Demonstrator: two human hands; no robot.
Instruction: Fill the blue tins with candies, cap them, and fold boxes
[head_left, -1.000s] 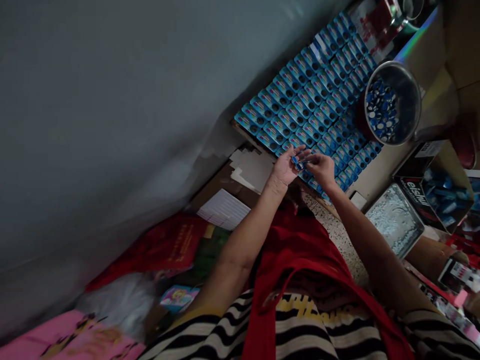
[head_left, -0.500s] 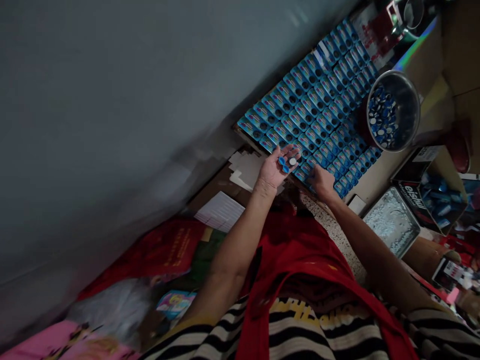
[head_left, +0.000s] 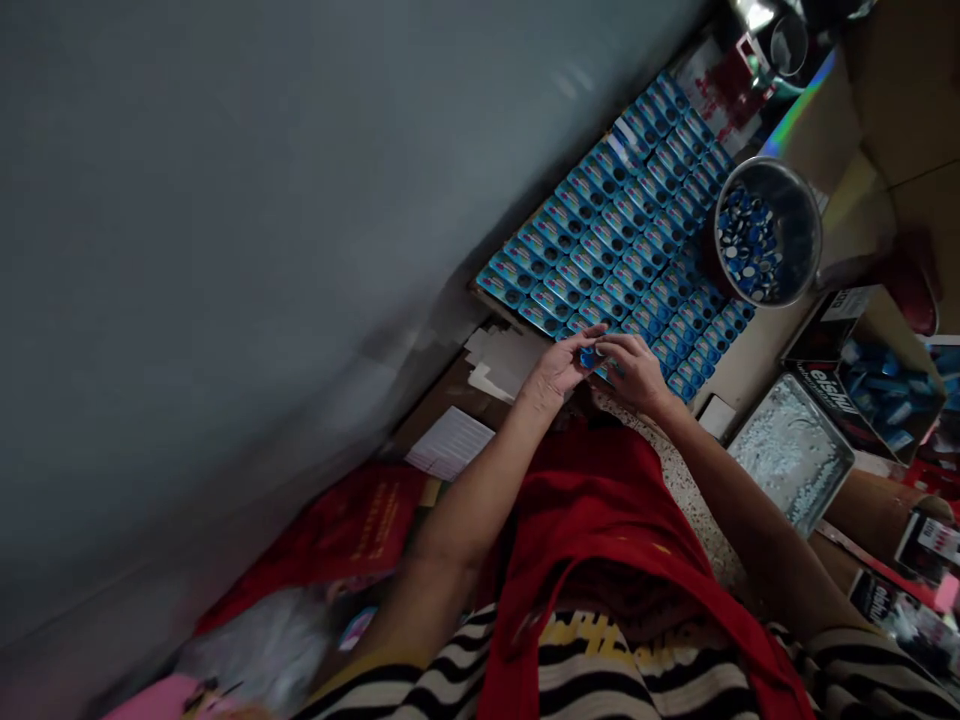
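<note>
My left hand is turned palm up and cupped around small blue round pieces. Reaching in from the other side, my right hand has its bent fingertips at those pieces. Whatever sits between its fingers is mostly hidden. Just beyond both hands, tight rows of blue packs cover a board, many of them with a dark round spot. A metal pot at the right of the rows holds many blue and white round pieces.
A metal tray of small pale pieces lies to the right, beside an open black carton of blue packs. White sheets and a red bag are at the left, below the grey wall.
My right hand has moved left from the packs to my left palm. The left hand has curled slightly around the blue pieces. The camera view has shifted a little.
</note>
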